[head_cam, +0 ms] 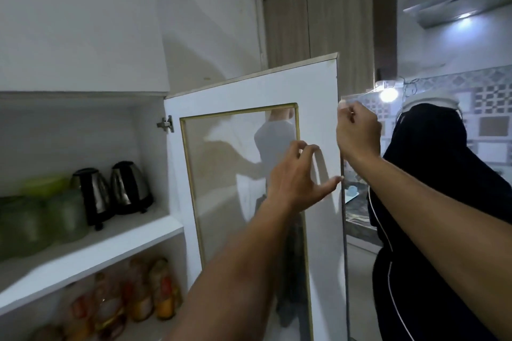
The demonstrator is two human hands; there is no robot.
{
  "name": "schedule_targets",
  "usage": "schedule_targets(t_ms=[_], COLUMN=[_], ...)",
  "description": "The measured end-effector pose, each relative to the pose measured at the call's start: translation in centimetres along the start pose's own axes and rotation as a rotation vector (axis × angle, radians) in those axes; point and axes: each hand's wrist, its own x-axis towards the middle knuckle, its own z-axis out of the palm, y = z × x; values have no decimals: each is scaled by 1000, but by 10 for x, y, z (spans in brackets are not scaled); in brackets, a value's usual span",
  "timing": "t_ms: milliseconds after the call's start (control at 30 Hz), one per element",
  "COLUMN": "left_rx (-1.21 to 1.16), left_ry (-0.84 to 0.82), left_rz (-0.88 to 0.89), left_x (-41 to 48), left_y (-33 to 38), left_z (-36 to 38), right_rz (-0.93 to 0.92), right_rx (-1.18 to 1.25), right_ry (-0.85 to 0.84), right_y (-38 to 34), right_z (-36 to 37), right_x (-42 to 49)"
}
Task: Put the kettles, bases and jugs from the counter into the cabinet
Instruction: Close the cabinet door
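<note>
Cabinet [83, 124] open; we hold its door [318, 91], right hand [358, 133] curled around the free edge, left hand [297, 174] spread, touching only the frame. Two kettles [113, 191] and green jugs [41, 219] sit shelved; bottles [133, 293] below. Swung carelessly, the door could strike the nearby person [443, 202]. We read no labels.

White cabinet door [318, 119] with gold trim; steel-and-black kettles [130, 188]; green jugs [63, 216].
</note>
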Motion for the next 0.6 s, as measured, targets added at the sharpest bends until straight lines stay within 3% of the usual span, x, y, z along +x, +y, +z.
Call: schedule_targets(t_ms=[233,600], left_rx=[-10,185], left_ry=[278,256], left_rz=[185,94], left_x=[-20,-102], left_y=[-14,-64], left_z=[-69,-230], right_rz=[-177,-166], right_rx=[373,838], right_ry=[-232,-640], right_y=[-61,-181], right_z=[12,85], right_x=[-24,-132])
